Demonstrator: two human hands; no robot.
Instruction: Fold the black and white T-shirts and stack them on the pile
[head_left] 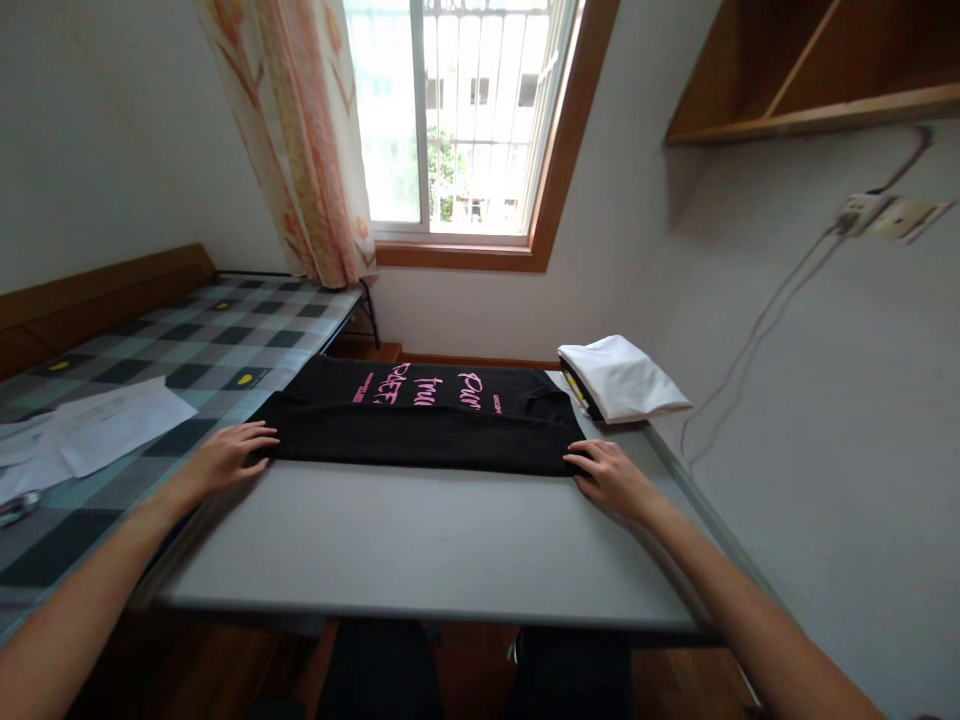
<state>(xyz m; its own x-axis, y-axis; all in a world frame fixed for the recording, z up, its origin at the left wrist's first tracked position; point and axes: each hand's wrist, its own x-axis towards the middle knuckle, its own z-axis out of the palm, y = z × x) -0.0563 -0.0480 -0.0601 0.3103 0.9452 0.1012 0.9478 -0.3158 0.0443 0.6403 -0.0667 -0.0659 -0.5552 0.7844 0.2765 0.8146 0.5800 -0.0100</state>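
A black garment (420, 435) with pink lettering lies on the pale table, its near part folded over in a long band that covers some of the letters. At the band's left end rests my left hand (234, 457), fingers stretched out and apart against the cloth. My right hand (613, 477) touches the opposite end near the corner, its fingers also spread. Both hands look open, lying on the fabric rather than wrapped round it. Whether a thumb is tucked under the cloth I cannot tell.
Folded white cloth (622, 380) sits on a darker folded piece at the table's (435, 545) back right corner, by the wall. To the left is a bed with a checked cover (172, 345) and white papers (112, 425). Wires hang from a wall socket (862, 215).
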